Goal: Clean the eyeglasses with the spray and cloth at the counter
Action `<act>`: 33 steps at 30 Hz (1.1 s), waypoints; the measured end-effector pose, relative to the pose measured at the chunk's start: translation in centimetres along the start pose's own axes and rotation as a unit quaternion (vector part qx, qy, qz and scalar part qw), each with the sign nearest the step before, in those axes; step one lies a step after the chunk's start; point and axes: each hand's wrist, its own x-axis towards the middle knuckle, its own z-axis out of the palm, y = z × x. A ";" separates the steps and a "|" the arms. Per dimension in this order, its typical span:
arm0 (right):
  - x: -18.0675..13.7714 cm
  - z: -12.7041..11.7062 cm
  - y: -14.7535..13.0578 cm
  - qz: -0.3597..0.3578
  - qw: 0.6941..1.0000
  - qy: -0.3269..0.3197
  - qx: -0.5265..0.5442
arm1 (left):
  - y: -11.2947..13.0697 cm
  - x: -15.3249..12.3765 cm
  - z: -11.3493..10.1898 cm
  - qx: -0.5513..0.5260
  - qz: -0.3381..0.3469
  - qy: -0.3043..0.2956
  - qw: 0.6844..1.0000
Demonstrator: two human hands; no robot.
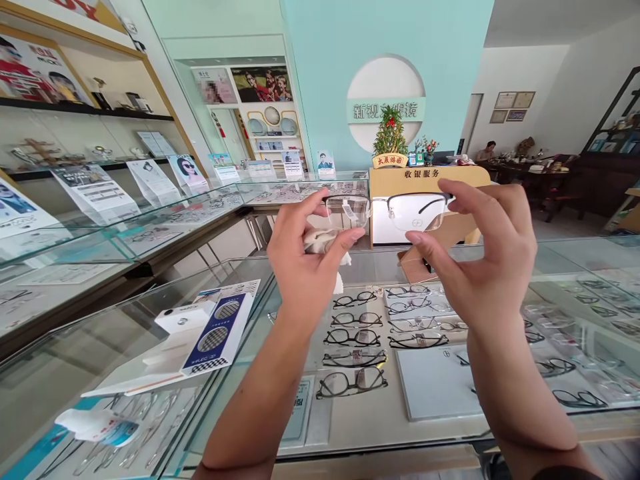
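Note:
I hold a pair of glasses (pixel 395 208) with a thin dark half-rim frame up at chest height over a glass display counter (pixel 250 373). My left hand (pixel 305 257) pinches the left lens between thumb and fingers and also holds a white cloth (pixel 320 241) against it. A small tag sticks to that lens. My right hand (pixel 483 250) pinches the right lens and frame end between thumb and forefinger.
Rows of eyeglass frames (pixel 355 337) lie inside the counter below my hands. A blue and white box (pixel 220 333) and a white packet (pixel 97 427) rest on the glass at left. More showcases and shelves run along the left wall. A cashier desk (pixel 425 180) stands behind; a person sits far right.

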 end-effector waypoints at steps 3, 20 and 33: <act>-0.1 0.2 0.1 0.007 1.000 -0.005 -0.002 | 0.0 -0.1 0.2 0.003 0.004 0.005 1.000; -0.1 0.2 0.1 0.045 0.998 -0.045 -0.018 | -0.1 -0.8 0.2 0.020 0.032 0.015 0.999; -0.3 0.0 0.0 0.042 0.998 -0.038 -0.018 | 0.7 -0.7 -0.1 0.033 0.030 0.022 0.999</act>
